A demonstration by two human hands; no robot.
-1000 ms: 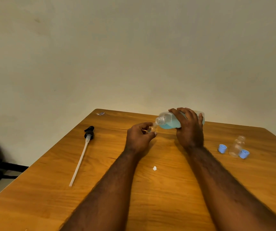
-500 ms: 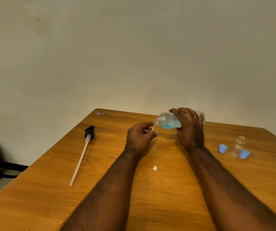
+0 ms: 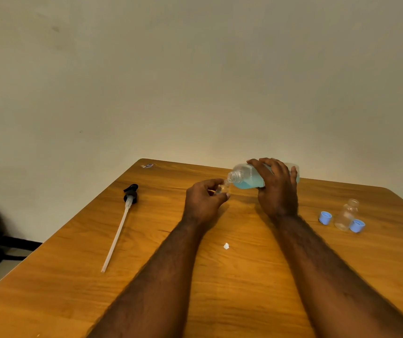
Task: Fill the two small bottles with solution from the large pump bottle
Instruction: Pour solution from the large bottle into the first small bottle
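Right hand [image 3: 277,191] grips the large bottle [image 3: 246,178] tipped sideways — its mouth just above the small bottle [image 3: 222,189] pinched in the left hand [image 3: 201,203].

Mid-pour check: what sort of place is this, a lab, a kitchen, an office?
Most likely a plain room with a desk, not a fitted lab: a wooden table against a blank painted wall, the removed pump and two blue caps lying loose on it.
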